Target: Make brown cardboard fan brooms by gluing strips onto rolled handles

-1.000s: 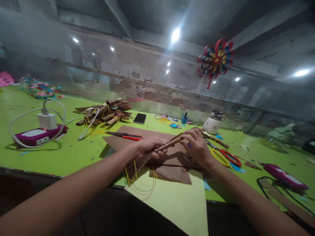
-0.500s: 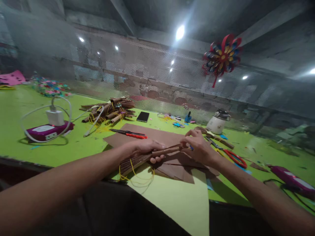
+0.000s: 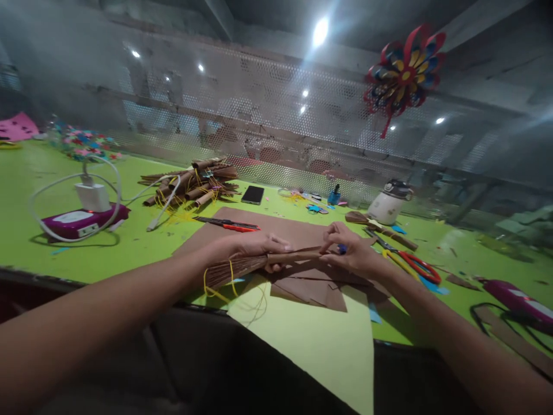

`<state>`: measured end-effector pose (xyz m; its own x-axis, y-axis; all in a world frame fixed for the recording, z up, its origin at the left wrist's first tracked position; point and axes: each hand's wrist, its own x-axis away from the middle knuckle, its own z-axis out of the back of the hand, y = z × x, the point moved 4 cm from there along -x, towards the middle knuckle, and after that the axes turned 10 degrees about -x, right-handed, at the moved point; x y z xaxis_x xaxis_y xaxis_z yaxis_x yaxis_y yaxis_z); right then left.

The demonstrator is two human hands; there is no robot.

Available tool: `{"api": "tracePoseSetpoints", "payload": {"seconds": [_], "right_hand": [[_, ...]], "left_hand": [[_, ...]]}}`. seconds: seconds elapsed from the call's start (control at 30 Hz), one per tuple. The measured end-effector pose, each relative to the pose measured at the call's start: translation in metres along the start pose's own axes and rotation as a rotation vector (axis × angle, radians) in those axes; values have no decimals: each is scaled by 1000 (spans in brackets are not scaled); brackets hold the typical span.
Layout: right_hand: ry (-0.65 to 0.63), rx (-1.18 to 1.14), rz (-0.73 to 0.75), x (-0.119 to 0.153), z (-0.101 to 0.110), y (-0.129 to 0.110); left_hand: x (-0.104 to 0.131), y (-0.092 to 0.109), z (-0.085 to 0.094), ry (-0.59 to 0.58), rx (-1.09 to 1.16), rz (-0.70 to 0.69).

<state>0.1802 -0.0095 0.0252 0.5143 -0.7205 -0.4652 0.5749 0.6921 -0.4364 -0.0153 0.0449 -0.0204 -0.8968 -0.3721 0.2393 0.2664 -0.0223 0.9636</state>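
A small brown paper broom (image 3: 242, 267) with a rolled handle and a fringed end lies across both hands, yellow string hanging from its fringe. My left hand (image 3: 272, 249) is closed round its middle, where the handle meets the fringe. With fingers pinched, my right hand (image 3: 343, 248) grips the far end of the handle; a small blue bit shows behind those fingers. Beneath the hands lie brown paper sheets (image 3: 311, 291) and a pale yellow sheet (image 3: 311, 346) that overhangs the table edge.
A red-and-black cutter (image 3: 228, 224), a phone (image 3: 253, 195) and a pile of similar brown rolls (image 3: 194, 184) lie beyond my left hand. Scissors (image 3: 415, 262), a white jug (image 3: 389, 204) and a purple power strip (image 3: 518, 300) are right. Another purple power strip (image 3: 82, 222) sits left.
The view has tilted slightly. The brown paper broom is held more level, and my right thumb has stretched along the handle's end. Both hands keep their hold.
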Motion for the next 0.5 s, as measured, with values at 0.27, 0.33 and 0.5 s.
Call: {"api": "tracePoseSetpoints", "payload": {"seconds": [0.27, 0.33, 0.5], "right_hand": [[76, 3, -2, 2, -4, -8], [107, 11, -33, 2, -3, -11], [46, -7, 32, 1, -5, -16]], "left_hand": [[8, 7, -5, 64, -13, -33], [10, 8, -4, 87, -43, -26], [11, 12, -5, 62, -81, -47]]}}
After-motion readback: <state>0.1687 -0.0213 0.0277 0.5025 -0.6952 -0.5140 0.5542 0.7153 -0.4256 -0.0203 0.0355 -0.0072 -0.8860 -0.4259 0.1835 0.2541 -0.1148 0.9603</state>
